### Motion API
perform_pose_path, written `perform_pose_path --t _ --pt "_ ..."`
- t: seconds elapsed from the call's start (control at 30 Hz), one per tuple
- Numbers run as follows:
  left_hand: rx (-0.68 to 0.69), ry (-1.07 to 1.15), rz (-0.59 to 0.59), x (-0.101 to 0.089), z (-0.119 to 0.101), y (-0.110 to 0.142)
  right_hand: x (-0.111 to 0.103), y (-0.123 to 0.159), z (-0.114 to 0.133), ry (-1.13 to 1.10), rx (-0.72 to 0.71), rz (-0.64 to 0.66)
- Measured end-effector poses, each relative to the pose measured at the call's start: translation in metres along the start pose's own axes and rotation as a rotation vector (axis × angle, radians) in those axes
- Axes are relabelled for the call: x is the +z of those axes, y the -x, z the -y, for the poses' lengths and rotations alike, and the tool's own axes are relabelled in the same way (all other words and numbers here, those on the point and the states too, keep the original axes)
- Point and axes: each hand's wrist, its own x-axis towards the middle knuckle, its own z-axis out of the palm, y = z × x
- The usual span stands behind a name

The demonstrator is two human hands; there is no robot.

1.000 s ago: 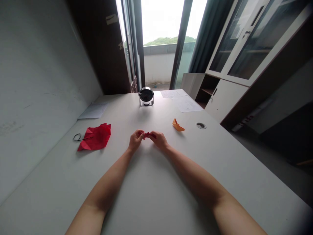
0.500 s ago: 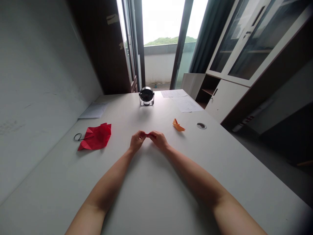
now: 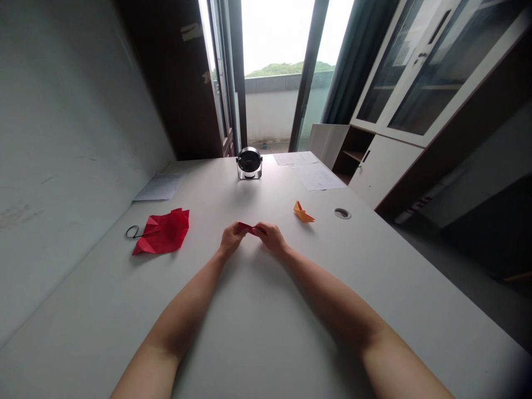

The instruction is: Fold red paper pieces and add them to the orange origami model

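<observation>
Between my two hands is a small piece of folded red paper (image 3: pixel 248 228), pinched at both ends just above the white table (image 3: pixel 257 332). My left hand (image 3: pixel 233 238) is closed on its left end, and my right hand (image 3: pixel 270 237) grips the right end. Fingers cover much of the paper, so its full shape is hidden. To the right lies a folded orange paper boat (image 3: pixel 303 213). On the left a creased red sheet (image 3: pixel 164 233) is spread out, with a thin black loop (image 3: pixel 132 232) lying partly over it.
A round black device on a silver stand (image 3: pixel 249 163) stands at the far side. White papers (image 3: pixel 318 177) lie at the back right, another stack of sheets (image 3: pixel 158 187) at the back left by the wall. A cable hole (image 3: pixel 342 214) sits near the right edge.
The small red paper has tilted between my fingers, and more of its surface shows near my left fingertips. My arms and the other things have stayed in place.
</observation>
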Motion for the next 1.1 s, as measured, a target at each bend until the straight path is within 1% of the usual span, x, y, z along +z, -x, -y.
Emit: perform_pose_path --t 0.23,0.5,0.73,0.83,0.97,1.1 --pt "-0.015 0.063 -0.002 0.0014 0.0001 -0.0005 -0.0011 -0.0005 0.0012 -0.005 0.012 0.016" --pt "-0.003 0.101 -0.051 -0.001 -0.0015 -0.001 0.0027 0.0012 -0.0016 -0.017 0.057 0.038" --pt "0.002 0.123 -0.058 -0.0016 -0.001 -0.0016 0.003 0.0011 -0.0004 0.012 0.058 0.053" --pt "-0.005 0.138 -0.099 -0.0015 -0.0005 -0.0018 0.0033 0.0011 -0.0008 0.024 0.076 0.069" --pt "-0.039 0.222 -0.167 -0.0018 0.0016 -0.0036 0.0034 0.0015 -0.0022 0.005 0.088 0.098" --pt "-0.067 0.306 -0.167 -0.0038 0.004 -0.006 0.0029 0.0019 -0.0026 -0.008 0.068 0.12"
